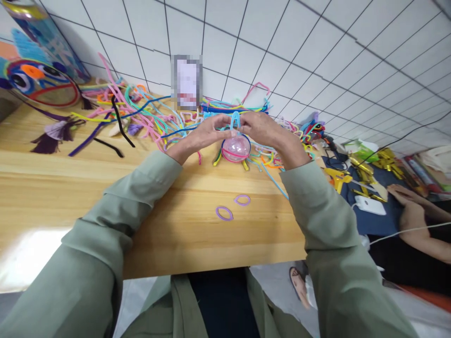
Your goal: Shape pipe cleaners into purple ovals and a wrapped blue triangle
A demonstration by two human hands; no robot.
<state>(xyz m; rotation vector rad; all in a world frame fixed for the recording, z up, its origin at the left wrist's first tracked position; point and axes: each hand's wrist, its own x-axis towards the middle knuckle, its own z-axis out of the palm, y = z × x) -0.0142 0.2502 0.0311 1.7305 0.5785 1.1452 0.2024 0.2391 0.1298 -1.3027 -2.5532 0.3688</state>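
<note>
A clear ball (235,146) rimmed with pink and dark blue pipe cleaners stands on the wooden table in front of me. Yellow-and-dark pipe-cleaner ends stick out below it on both sides. Above the ball rises a bent light blue pipe cleaner (235,120). My left hand (213,129) pinches at its left side, fingertips close to the top of the ball. From the right, my right hand (260,126) is closed on the same light blue piece; some of its fingertips are hidden. Nearer to me lie two purple pipe-cleaner ovals, a left one (217,213) and a right one (250,200).
Loose coloured pipe cleaners (148,112) pile along the tiled wall, where a phone (187,82) leans. At left are a decorated fish face (42,84) and a purple tassel (54,134). At right are a yellow glue gun (338,179), a white device (370,205) and another person's arms (416,220).
</note>
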